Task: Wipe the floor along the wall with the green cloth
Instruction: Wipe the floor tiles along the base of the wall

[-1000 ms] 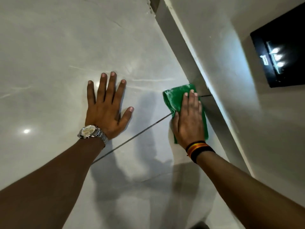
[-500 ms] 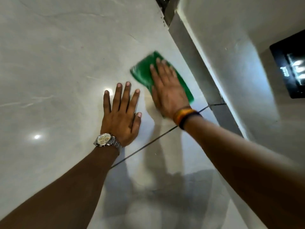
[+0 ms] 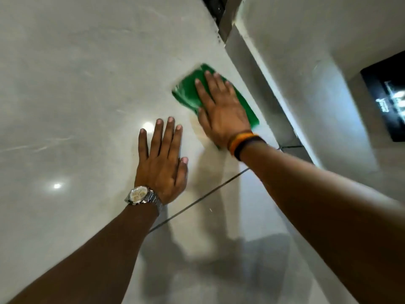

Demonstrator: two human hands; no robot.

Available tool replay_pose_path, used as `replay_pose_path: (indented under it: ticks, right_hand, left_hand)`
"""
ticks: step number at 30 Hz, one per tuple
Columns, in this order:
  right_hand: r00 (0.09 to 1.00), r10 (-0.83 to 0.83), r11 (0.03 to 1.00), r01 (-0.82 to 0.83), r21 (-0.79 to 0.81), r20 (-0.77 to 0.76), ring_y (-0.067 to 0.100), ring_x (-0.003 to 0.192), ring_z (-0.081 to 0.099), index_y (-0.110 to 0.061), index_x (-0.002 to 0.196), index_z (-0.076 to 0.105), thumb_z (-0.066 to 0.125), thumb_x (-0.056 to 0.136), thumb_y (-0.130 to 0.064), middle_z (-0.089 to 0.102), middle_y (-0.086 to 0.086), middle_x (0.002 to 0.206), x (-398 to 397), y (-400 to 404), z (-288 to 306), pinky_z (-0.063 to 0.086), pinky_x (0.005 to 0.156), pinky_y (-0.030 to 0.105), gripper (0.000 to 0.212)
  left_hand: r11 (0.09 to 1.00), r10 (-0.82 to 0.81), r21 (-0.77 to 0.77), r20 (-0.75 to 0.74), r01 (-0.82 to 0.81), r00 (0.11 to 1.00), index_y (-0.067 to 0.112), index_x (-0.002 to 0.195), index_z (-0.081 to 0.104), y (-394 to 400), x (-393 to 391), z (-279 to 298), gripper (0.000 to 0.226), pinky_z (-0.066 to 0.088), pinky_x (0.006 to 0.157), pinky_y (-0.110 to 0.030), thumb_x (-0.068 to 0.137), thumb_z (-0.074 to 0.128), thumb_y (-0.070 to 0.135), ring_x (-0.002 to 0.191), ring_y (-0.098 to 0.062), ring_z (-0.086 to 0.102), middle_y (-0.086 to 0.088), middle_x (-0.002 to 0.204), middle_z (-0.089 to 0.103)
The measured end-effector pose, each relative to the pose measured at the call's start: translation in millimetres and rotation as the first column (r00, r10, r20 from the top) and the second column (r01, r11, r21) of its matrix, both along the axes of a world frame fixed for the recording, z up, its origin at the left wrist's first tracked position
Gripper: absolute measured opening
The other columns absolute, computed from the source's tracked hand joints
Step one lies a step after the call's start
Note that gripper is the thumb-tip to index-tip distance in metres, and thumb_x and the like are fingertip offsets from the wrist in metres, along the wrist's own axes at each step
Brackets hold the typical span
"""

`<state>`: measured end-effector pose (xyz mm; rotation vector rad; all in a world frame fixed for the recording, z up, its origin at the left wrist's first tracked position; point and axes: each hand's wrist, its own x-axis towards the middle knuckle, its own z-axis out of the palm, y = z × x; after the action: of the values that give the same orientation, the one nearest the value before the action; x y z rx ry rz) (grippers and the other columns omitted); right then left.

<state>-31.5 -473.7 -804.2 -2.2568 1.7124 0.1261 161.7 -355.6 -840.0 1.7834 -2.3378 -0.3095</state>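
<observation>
Green cloth [image 3: 188,93]: upper centre of the frame, lying flat on the floor, just beside the skirting; its edges are smeared by blur, so its exact outline is hard to tell.
Right hand [image 3: 221,110]: spread palm-down on top of the cloth, fingers straight and covering most of it; it presses the cloth flat and does not clench it.
Left hand [image 3: 162,163]: centre of the frame, released and empty, palm flat on the bare floor with fingers spread, apparently as a brace.
Floor [image 3: 76,95]: large pale grey tiles, glossy enough to mirror ceiling lights as bright spots; a thin dark grout line [image 3: 197,199] runs diagonally below both hands.
Skirting [image 3: 263,84]: a darker grey band running diagonally at the foot of the white wall [image 3: 328,95], right of the cloth.
Wrists: a metal wristwatch [image 3: 140,195] on the left, orange and black bands [image 3: 243,142] on the right.
Dark panel [image 3: 388,99]: mounted on the wall at the right edge, details blurred.
How the cloth should handle: thin, soft and light, likely sliding easily on the polished tile; it would bunch or slip out if pushed from one corner.
Where to hold: a flat palm over its middle looks best, with fingertips near the leading edge to steer it against the skirting.
</observation>
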Motion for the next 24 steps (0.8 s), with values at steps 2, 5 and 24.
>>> replay_pose_path:
  ticks: [2,5,24]
  right_hand:
    - [0.995,-0.095,0.995,0.095,0.009,0.003,0.032,0.159,0.002,-0.017,0.163,0.009,0.028,0.105,-0.037,0.002,0.014,0.172,8.6,-54.8,3.2,0.002,0.13,0.046,0.065]
    - [0.98,-0.201,0.979,0.201,0.021,-0.011,0.031,0.159,0.003,-0.011,0.163,0.007,0.025,0.106,-0.033,0.001,0.014,0.172,11.3,-69.2,2.9,0.006,0.13,0.045,0.063]
    - [0.925,-0.38,0.925,0.38,-0.01,0.025,0.026,0.159,0.01,-0.009,0.161,0.018,0.035,0.105,-0.039,0.015,0.012,0.171,-100.7,184.4,-4.1,0.013,0.129,0.047,0.066]
  left_hand:
    - [1.0,0.0,-0.011,-0.016,0.0,1.0,0.006,0.171,0.029,-0.3,-0.3,-0.8,0.078,0.007,0.134,-0.068,0.102,0.049,0.034,0.17,-0.037,0.013,-0.017,0.181,0.02]
    - [1.0,-0.013,-0.018,-0.012,0.013,1.0,0.006,0.171,0.029,-1.3,-0.7,-1.3,0.077,0.008,0.134,-0.068,0.102,0.049,0.034,0.17,-0.037,0.012,-0.016,0.182,0.02]
    - [0.999,-0.044,-0.019,-0.008,0.044,0.999,0.006,0.173,0.022,-0.5,2.7,0.7,0.076,0.004,0.134,-0.069,0.106,0.038,0.038,0.169,-0.041,0.011,-0.018,0.182,0.015]
